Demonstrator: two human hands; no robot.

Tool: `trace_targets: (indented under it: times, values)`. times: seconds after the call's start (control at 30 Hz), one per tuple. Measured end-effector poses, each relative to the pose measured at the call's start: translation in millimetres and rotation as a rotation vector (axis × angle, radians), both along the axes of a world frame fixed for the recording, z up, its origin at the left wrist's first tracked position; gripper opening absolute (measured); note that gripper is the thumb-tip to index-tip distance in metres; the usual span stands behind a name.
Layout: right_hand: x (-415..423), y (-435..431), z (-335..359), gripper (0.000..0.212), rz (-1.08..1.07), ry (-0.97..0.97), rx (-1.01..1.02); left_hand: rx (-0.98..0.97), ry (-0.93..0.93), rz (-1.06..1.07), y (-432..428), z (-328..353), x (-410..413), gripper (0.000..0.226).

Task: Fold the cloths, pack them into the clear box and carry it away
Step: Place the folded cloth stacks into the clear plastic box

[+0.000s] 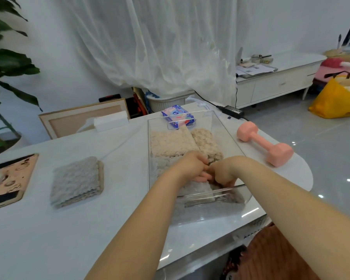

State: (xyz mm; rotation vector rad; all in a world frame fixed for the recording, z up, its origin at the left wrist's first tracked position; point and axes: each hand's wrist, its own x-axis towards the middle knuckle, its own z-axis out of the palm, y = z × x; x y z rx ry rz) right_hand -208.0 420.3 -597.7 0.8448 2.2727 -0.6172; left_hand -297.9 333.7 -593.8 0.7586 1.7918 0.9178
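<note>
Hands first: your left hand (192, 166) lies with its fingers fairly straight, pressing on the fluffy grey folded cloth (196, 187) at the near end of the clear plastic box (149, 148). Your right hand (222, 174) is curled knuckles-up right against it, fingertips buried in the pile, so I can't tell whether it's pinching the cloth or just shoving it down.

The box sits on the white table (49, 239), with nubby beige folded cloths (172, 141) already packed at its far end. A stack of folded grey cloths (77, 181) waits on the table off to your left, well apart from the box, so I'd say you're mid-pack.

What I'd watch for:
- The near end of the box looks close to the table edge. Push hard toward yourself and it could slide off.
- Cram the grey cloth in and the fold probably springs open.
- The pink dumbbell (265, 143) lies near the box's right side. Swing the box that way when you lift and you could clip it.
</note>
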Motion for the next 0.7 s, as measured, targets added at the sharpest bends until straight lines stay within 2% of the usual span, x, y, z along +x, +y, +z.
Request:
trace_targets:
  times: [0.13, 0.27, 0.33, 0.47, 0.57, 0.7]
  values:
    - [-2.5, -4.0, 13.2, 0.035, -0.104, 0.029, -0.038, 0.013, -0.012, 0.092, -18.4, 10.1, -11.4, 0.028]
    - [-1.7, -14.6, 52.5, 0.037, -0.252, 0.185, -0.07, 0.045, 0.178, 0.055, -39.5, 18.8, -34.5, 0.032]
    - [-12.9, -28.3, 71.8, 0.039, -0.253, 0.308, -0.012, 0.102, 0.37, 0.089, -51.3, 23.0, -48.0, 0.035]
    - [-67.3, -78.9, 84.6, 0.038, -0.216, 0.68, 0.018, 0.301, 0.564, 0.348, -101.4, 28.9, -83.1, 0.041]
    - [-129.3, -131.0, 60.9, 0.031, -0.231, 0.831, -0.104, 0.299, 0.6, 0.613, -160.5, 4.6, -127.0, 0.044]
    - [-198.7, -184.4, 4.0, 0.018, -0.355, 0.773, -0.41, 0.095, 0.494, 0.792, -228.3, -40.3, -180.7, 0.045]
